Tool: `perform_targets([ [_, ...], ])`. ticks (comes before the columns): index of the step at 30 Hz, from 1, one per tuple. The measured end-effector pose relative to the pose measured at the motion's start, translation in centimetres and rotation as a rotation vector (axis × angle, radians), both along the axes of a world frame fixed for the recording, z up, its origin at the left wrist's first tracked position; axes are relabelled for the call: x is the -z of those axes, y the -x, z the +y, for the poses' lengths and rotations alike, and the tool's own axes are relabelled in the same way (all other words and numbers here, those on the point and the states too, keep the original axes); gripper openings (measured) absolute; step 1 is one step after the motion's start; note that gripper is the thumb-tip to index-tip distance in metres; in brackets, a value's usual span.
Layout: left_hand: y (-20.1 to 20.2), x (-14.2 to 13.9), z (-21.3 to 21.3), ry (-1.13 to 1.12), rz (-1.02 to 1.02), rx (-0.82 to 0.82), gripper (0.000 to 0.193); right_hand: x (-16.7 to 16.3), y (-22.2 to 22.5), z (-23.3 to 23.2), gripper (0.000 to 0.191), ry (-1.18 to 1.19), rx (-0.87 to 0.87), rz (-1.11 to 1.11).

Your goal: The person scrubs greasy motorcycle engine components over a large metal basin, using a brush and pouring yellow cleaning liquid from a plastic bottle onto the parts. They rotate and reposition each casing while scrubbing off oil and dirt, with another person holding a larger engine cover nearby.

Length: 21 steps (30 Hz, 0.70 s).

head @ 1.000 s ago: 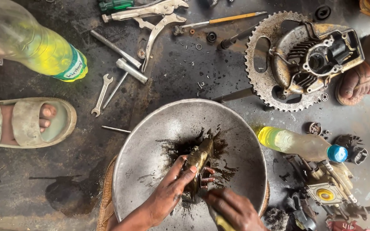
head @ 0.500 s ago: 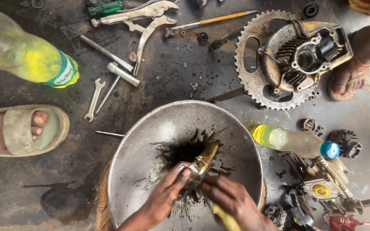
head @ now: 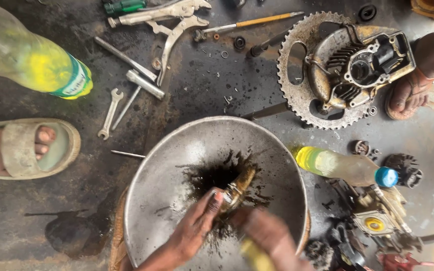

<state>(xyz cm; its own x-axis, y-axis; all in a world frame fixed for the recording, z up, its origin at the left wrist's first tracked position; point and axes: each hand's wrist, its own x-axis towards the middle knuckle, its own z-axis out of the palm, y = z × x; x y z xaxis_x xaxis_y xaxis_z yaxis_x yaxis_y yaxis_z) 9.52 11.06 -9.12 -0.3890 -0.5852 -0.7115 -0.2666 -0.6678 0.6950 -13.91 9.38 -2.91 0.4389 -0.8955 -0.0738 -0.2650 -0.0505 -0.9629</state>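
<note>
Lower centre of the frame: we see a grimy brass-coloured metal part point(head: 237, 186) lying in a wide steel bowl point(head: 161, 170), over a splash of black oily sludge point(head: 212, 175). Our left hand point(head: 194, 228) comes up from the bottom edge, fingers curled round the part's lower end and gripping it, thumb on top. Our right hand point(head: 267, 236) sits just beside it, lower right in the bowl, motion-blurred; it seems closed round a yellow-handled tool point(head: 254, 253), but we cannot tell how tight the fingers are.

Just right of the bowl lies a plastic bottle point(head: 337, 166) with yellowish liquid and a blue cap. Below it, lower right, a heap of small engine parts point(head: 377, 221). Upper right, a toothed sprocket point(head: 297, 80) with a finned engine casing point(head: 362, 65) on top of it, and a sandalled foot point(head: 413, 85) beside that.

Upper centre: locking pliers point(head: 172, 20), a green-handled screwdriver point(head: 124, 6), a thin orange-handled tool point(head: 257, 21). Left of the bowl: a small open-end spanner point(head: 110, 113) and a socket bar point(head: 144, 83). Upper left, a big bottle point(head: 31, 60) with yellow liquid, lying tilted. Mid left, another sandalled foot point(head: 21, 148) on the dark oily floor point(head: 51, 221).
</note>
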Motion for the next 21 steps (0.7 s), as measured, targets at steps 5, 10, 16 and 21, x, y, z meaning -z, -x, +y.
perform_targets([
  [5, 0.1, 0.2, -0.1, 0.321, 0.005, 0.059, 0.09, 1.2, -0.4, -0.5, 0.03, 0.178, -0.036, 0.537],
  [10, 0.2, 1.2, 0.8, 0.098, -0.041, 0.048, 0.087, 1.6, -1.0, 0.1, 0.029, 0.494, -0.216, 0.214],
  [16, 0.7, 1.7, 0.8, 0.141, 0.098, -0.031, 0.08, 1.2, -0.6, 0.7, 0.027, 0.382, -0.022, 0.224],
  [21, 0.5, 0.4, 0.0, 0.16, 0.12, -0.084, 0.082, 2.5, -0.3, 1.3, 0.033, 0.078, 0.041, 0.213],
])
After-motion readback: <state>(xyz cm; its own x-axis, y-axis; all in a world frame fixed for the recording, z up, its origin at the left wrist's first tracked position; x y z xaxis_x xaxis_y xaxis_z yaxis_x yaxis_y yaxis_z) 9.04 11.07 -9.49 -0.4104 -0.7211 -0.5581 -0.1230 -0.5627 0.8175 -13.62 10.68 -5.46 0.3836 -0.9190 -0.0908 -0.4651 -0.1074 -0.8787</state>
